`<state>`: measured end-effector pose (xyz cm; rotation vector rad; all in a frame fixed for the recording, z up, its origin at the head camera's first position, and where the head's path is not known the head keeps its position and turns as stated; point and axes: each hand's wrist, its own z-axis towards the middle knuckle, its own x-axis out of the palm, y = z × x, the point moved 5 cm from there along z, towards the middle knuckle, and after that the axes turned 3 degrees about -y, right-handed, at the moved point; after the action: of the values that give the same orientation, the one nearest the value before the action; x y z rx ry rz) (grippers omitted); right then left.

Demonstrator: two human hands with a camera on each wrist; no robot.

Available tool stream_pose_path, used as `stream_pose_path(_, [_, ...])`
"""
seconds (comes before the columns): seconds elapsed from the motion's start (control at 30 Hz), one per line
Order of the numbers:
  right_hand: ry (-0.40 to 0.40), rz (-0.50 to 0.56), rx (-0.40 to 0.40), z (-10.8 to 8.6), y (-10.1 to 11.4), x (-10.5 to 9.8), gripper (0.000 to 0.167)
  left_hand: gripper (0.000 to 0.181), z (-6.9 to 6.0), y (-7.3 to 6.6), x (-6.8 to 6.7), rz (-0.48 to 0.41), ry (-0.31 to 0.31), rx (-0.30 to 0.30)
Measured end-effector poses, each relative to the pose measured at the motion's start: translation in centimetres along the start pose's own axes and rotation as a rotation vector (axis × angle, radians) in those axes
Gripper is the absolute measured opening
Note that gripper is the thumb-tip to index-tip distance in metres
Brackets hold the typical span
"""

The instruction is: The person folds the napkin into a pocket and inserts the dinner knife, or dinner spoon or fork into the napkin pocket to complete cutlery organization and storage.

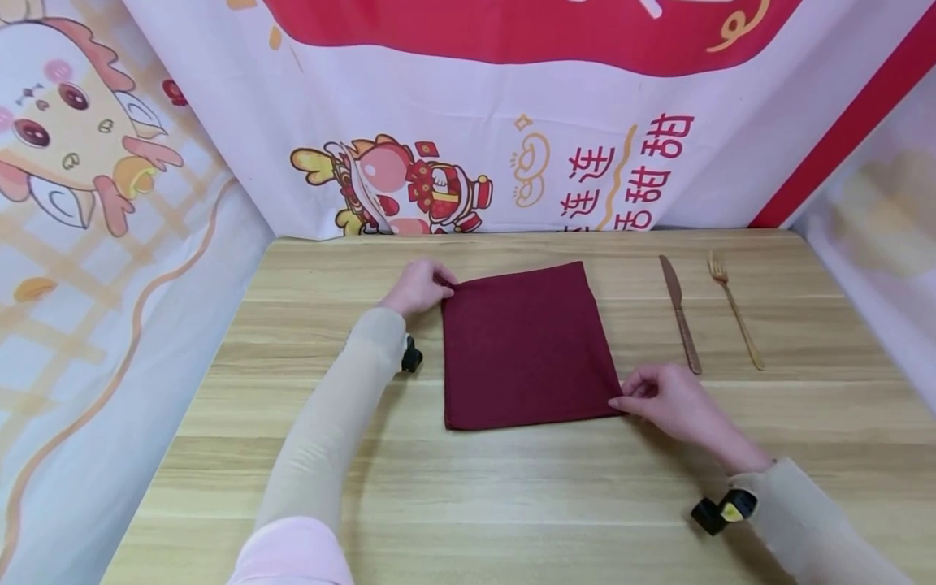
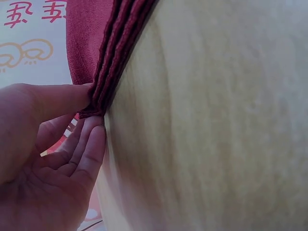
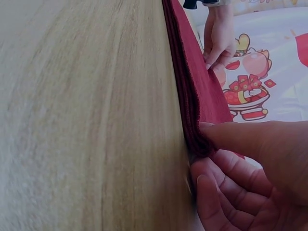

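1. Head view: A maroon, roughly square piece of folded woven cloth [image 1: 522,349] lay before me on the pale wood-grain bench [image 1: 497,504]. My left grip [image 1: 418,288] pinched its far left corner, and my right grip [image 1: 669,400] pinched its near right corner, diagonally opposite. To the right lay a dark copper-coloured metal knife [image 1: 680,315] and, beyond it, a slim gold-coloured metal fork [image 1: 742,323]. The knife's handle end sat just beside my right knuckles, so I judged that a careless outward swing could knock it askew. Pulling harder at one corner than at the other would likely skew the square.

2. Left wrist view: My left grip was narrow, thumb on top of the corner and fingertips underneath. Several stacked layers showed along the cloth's edge. If I pinched unevenly there, the upper layers could slide over the lower ones, or a lower one could slip free.

3. Right wrist view: My right grip was equally narrow, thumb above and fingers curled under the layered corner, right by the bench surface. I could not tell whether every layer was caught. A missed one could drop and open the fold, and fingers pushed too far beneath might ruck the edge.
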<state>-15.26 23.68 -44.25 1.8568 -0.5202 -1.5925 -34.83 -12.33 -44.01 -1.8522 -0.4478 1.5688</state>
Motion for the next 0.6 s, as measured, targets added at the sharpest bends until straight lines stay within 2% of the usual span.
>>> stream_pose_path(0.23, [-0.008,0.015,-0.010,0.0,0.2,-0.1,0.013,0.012,-0.1,0.0,0.0,-0.008,-0.019,0.036])
stream_pose_path(0.37, [-0.007,0.021,-0.003,0.0,0.2,-0.4,0.013,0.012,-0.3,0.3,-0.1,-0.023,-0.006,0.059])
stream_pose_path(0.5, [-0.013,0.032,0.010,0.3,0.1,-1.0,0.013,0.012,-0.8,0.6,-0.6,-0.065,0.020,0.054])
stream_pose_path(0.6, [-0.036,0.034,-0.022,0.6,0.1,-1.7,0.013,0.012,-1.3,0.6,-1.1,-0.095,0.028,0.045])
